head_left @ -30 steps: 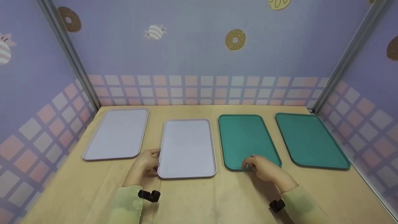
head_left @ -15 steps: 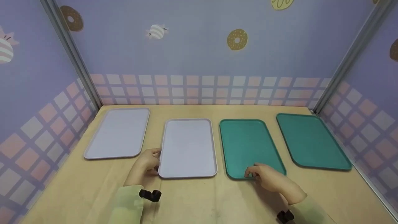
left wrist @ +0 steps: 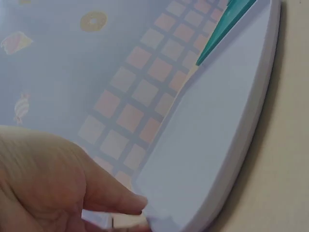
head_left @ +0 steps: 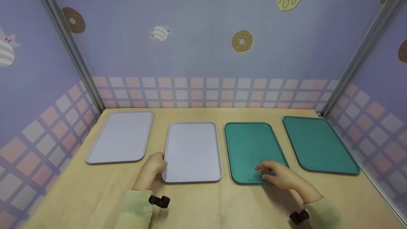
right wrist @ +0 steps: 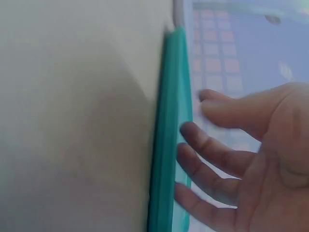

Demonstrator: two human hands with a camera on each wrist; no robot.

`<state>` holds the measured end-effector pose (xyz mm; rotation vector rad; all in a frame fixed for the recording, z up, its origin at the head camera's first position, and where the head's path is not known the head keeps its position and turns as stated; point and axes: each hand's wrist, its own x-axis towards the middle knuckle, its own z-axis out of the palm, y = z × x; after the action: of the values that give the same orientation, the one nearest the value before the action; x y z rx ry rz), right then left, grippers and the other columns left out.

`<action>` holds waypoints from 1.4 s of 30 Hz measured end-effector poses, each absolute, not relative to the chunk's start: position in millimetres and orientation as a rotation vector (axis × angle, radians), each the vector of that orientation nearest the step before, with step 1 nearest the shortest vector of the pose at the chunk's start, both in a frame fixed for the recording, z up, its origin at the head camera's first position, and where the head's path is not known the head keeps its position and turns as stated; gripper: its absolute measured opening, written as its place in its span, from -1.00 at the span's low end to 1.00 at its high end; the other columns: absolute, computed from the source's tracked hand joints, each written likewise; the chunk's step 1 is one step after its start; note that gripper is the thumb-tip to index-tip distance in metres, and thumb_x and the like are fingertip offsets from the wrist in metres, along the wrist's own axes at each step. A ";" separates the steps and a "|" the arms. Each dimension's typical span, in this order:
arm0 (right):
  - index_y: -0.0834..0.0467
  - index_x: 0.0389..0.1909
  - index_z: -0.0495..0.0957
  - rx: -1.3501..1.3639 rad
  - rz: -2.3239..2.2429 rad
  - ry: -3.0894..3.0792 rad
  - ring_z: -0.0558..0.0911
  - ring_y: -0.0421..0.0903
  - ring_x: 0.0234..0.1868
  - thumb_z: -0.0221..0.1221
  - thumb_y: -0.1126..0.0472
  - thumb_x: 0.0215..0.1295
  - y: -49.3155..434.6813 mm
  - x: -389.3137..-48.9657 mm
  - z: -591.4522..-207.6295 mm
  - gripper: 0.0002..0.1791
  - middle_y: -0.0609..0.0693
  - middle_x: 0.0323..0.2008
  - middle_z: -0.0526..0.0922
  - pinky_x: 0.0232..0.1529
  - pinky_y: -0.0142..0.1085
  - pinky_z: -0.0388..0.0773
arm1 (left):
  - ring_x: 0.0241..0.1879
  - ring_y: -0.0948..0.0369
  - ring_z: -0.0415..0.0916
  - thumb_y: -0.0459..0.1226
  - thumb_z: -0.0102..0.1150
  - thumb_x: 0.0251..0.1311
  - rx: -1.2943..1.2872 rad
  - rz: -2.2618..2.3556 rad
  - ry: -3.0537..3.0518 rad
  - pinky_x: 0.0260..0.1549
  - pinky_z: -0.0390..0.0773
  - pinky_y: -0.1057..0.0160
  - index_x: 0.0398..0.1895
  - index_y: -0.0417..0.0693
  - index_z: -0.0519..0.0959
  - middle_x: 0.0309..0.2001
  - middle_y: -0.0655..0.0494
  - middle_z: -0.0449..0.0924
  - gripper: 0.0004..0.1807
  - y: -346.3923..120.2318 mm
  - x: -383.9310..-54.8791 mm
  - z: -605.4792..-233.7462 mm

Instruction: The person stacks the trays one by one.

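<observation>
In the head view, a white tray (head_left: 193, 149) lies left of centre with my left hand (head_left: 152, 167) at its left edge. My left thumb (left wrist: 128, 200) meets the tray's rim in the left wrist view. Another finger shows below it, pinching the edge; the remaining fingers are mostly hidden. A green tray (head_left: 249, 146) lies to the right of the white one. Over its near right corner hovers my right hand (head_left: 278, 175), holding nothing. The right fingers (right wrist: 207, 145) are spread and loosely bent beside the green tray's edge.
A second white tray (head_left: 122, 136) lies at the far left. Another green tray (head_left: 319, 144) is at the far right, near the side wall. All stand on a beige-covered table (head_left: 190, 203) enclosed by patterned walls (head_left: 203, 57).
First the green tray was drawn toward me with my right hand on its near edge. Now that hand has let go and lifted. My left hand has shifted slightly rightward at the white tray's edge.
</observation>
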<state>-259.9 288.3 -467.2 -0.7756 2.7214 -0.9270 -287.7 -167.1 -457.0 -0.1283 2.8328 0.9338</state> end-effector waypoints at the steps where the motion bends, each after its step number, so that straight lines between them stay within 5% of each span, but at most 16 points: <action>1: 0.21 0.18 0.58 -0.721 -0.980 2.740 0.63 0.11 0.04 0.15 0.28 0.51 293.0 -261.9 -465.2 -0.70 0.21 0.05 0.67 0.02 -0.05 0.61 | 0.31 -0.39 0.38 -0.41 -0.03 0.31 -0.149 0.917 2.860 0.23 0.51 -0.29 0.40 -0.43 0.36 0.35 -0.53 0.37 -0.42 -161.5 -286.5 -454.7; 5: 0.28 0.37 0.44 -0.368 -1.239 2.730 0.51 0.31 0.30 0.06 0.09 0.61 312.5 -272.7 -454.8 -0.52 0.34 0.30 0.52 0.21 0.16 0.55 | 0.31 -0.38 0.36 -0.29 0.05 0.44 -0.150 1.104 2.955 0.18 0.53 -0.30 0.46 -0.29 0.36 0.37 -0.50 0.32 -0.44 -129.5 -286.3 -449.8; 11: 0.24 0.61 0.07 0.114 -1.482 2.504 0.16 0.37 0.56 -0.11 -0.04 0.66 340.1 -297.0 -438.1 -0.31 0.39 0.57 0.09 0.42 0.23 0.37 | 0.18 -0.18 0.57 -0.32 0.07 0.46 -0.020 1.803 2.473 -0.04 0.74 0.04 0.42 -0.27 0.40 0.23 -0.30 0.51 -0.50 -73.4 -300.0 -450.1; 13: 0.23 0.63 -0.02 0.176 -1.489 2.449 0.13 0.37 0.57 -0.13 -0.07 0.66 347.7 -306.5 -436.6 -0.27 0.39 0.60 0.01 0.41 0.19 0.39 | 0.21 -0.18 0.56 -0.31 0.04 0.50 -0.058 1.926 2.223 -0.10 0.77 0.07 0.44 -0.26 0.37 0.29 -0.31 0.47 -0.50 -55.6 -305.4 -449.9; 20: 0.28 0.65 -0.17 0.273 -1.468 2.341 0.27 0.32 0.53 -0.16 -0.09 0.66 356.4 -329.9 -439.7 -0.20 0.43 0.58 0.03 0.32 0.12 0.51 | 0.25 -0.16 0.50 -0.21 -0.03 0.57 -0.147 1.987 1.859 0.14 0.67 -0.05 0.48 -0.24 0.30 0.37 -0.34 0.39 -0.48 -8.9 -326.4 -449.2; 25: 0.36 0.61 -0.08 0.335 -1.417 2.329 0.53 0.20 0.27 -0.13 -0.09 0.64 353.7 -337.9 -442.8 -0.20 0.44 0.44 0.30 0.22 0.06 0.60 | 0.44 -0.29 0.30 -0.20 -0.05 0.57 -0.177 1.992 1.751 0.32 0.51 -0.17 0.58 -0.25 0.13 0.47 -0.42 0.24 -0.37 9.5 -337.3 -447.3; 29: 0.35 0.52 0.12 0.405 -1.413 2.301 0.57 -0.04 -0.02 -0.09 -0.06 0.63 353.4 -341.8 -446.1 -0.30 0.19 0.14 0.53 0.05 -0.11 0.63 | 0.51 -0.33 0.15 -0.19 -0.03 0.57 -0.213 1.985 1.720 0.37 0.43 -0.25 0.61 -0.26 0.01 0.51 -0.45 0.16 -0.30 18.5 -338.6 -446.8; 42: 0.26 0.24 0.36 0.464 -1.482 2.228 0.51 -0.13 -0.24 -0.05 0.07 0.62 354.4 -350.2 -453.8 -0.60 -0.07 -0.31 0.58 -0.10 -0.23 0.50 | 0.55 -0.31 0.08 -0.29 -0.11 0.56 -0.277 1.955 1.708 0.36 0.30 -0.41 0.61 -0.32 0.00 0.55 -0.44 0.08 -0.33 31.6 -343.8 -451.0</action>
<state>-350.2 354.4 -453.8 0.4637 2.2283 -1.4818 -343.8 31.6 -451.0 -0.2775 1.7079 1.9552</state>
